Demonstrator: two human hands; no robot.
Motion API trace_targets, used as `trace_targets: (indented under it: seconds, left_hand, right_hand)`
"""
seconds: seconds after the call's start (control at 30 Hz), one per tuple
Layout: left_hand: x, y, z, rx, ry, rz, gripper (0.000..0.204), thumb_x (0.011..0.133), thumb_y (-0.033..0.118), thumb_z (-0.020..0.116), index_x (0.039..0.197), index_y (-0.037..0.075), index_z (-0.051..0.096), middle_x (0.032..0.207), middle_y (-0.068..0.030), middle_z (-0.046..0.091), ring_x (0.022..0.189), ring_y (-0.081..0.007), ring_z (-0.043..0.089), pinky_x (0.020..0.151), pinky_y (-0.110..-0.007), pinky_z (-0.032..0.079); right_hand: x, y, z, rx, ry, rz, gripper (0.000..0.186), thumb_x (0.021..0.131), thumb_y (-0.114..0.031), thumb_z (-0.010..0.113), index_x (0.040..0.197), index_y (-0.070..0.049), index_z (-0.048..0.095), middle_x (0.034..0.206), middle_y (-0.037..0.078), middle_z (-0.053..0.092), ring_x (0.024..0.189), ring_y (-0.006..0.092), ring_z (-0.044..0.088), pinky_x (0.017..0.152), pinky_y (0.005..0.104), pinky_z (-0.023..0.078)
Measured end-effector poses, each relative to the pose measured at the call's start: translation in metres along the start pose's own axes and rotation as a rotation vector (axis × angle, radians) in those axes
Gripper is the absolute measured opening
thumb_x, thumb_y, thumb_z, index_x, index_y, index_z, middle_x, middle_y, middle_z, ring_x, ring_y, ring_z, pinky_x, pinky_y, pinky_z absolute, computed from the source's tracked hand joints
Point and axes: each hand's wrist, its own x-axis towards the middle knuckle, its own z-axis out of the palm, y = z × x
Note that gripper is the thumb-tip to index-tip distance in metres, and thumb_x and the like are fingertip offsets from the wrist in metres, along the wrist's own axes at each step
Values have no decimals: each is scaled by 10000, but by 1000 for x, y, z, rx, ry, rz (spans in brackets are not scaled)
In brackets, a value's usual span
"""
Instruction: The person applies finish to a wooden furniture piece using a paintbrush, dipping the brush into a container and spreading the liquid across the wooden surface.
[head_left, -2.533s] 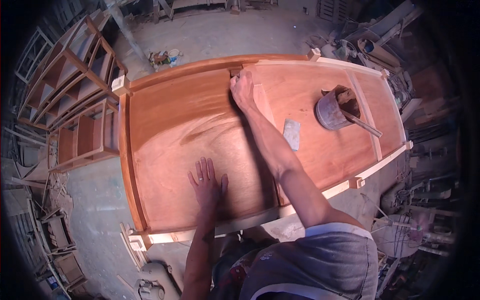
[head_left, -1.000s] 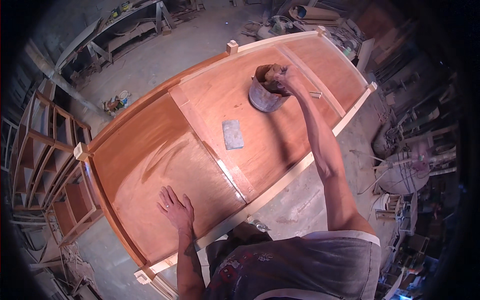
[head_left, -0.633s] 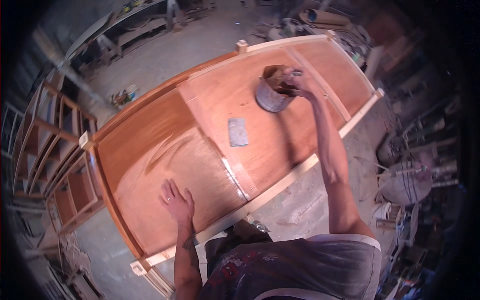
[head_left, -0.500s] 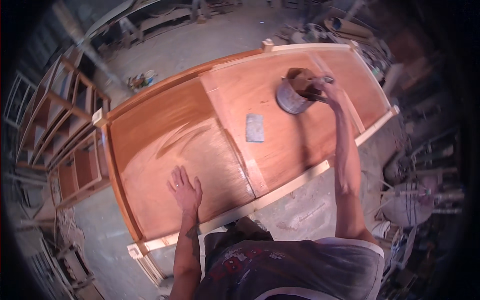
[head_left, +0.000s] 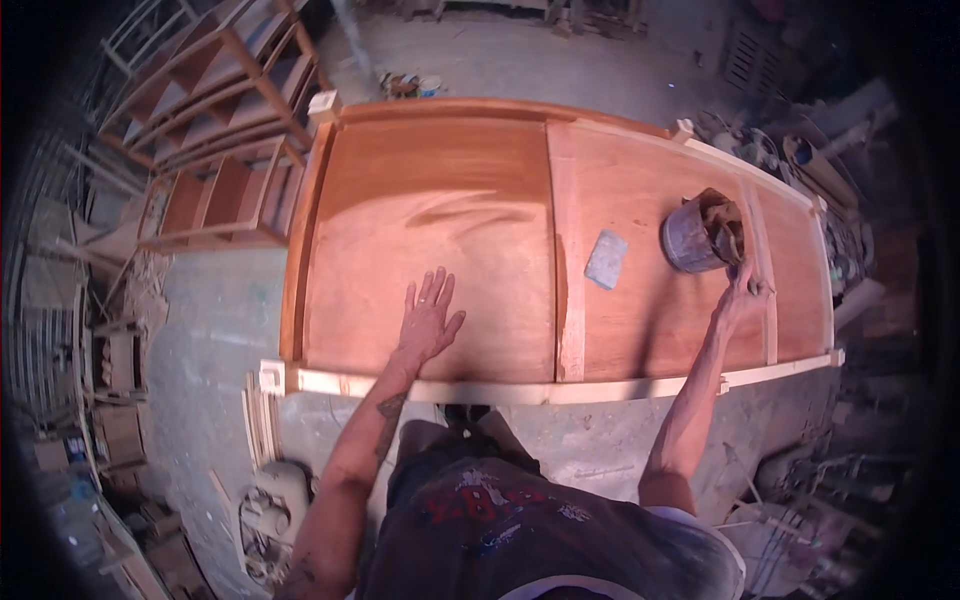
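Observation:
My left hand (head_left: 430, 318) lies spread and flat on the lighter part of a framed wooden panel (head_left: 350, 290), a ring on one finger. The panel's upper left part is coated a darker orange-brown, with curved streaks at its edge. My right hand (head_left: 745, 290) is closed beside the near rim of a grey, smeared pail (head_left: 690, 240). What its curled fingers hold is hidden. Brown, crumpled-looking material fills the pail's mouth. Between the two hands, a grey rectangular block (head_left: 606, 259) rests on the panel, touched by neither.
Pale wooden strips edge the panel, with a post end (head_left: 272, 377) jutting at its near left corner. An open wooden shelf unit (head_left: 225, 195) stands at the left. Stacked scraps and clutter crowd both sides of the concrete floor (head_left: 215, 320).
My view has swung, so the panel appears straighter and further right. My right hand has come out from over the pail's mouth to its near side. My left hand stays flat on the panel.

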Motion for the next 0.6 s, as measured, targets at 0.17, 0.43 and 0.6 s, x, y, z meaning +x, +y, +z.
trace_targets:
  seconds: [0.17,0.43,0.6]
  left_hand:
    - [-62,10,-16,-249,-110,51,504,927,309,553,1358,55,490,1467,-145,428,1363,-325,381,1138,-467,261]
    - [-137,26,-68,-302,19,28,217,892,188,608,1046,69,702,1117,-64,682,967,-300,614,878,-390,474]
    - [-172,-4,-106,-325,86,-267,196,895,157,579,975,35,709,1012,-100,693,890,-315,622,809,-383,477]
  right_hand:
    - [-42,-17,7,187,65,-11,258,890,-159,708,854,71,597,820,143,669,716,185,658,700,261,560]
    - [-80,-37,18,382,6,-109,181,897,-25,644,1022,106,635,909,168,680,821,208,670,785,284,559]
    - [-113,-48,26,490,-37,-44,122,888,-8,647,996,47,633,895,140,681,801,181,657,773,267,548]
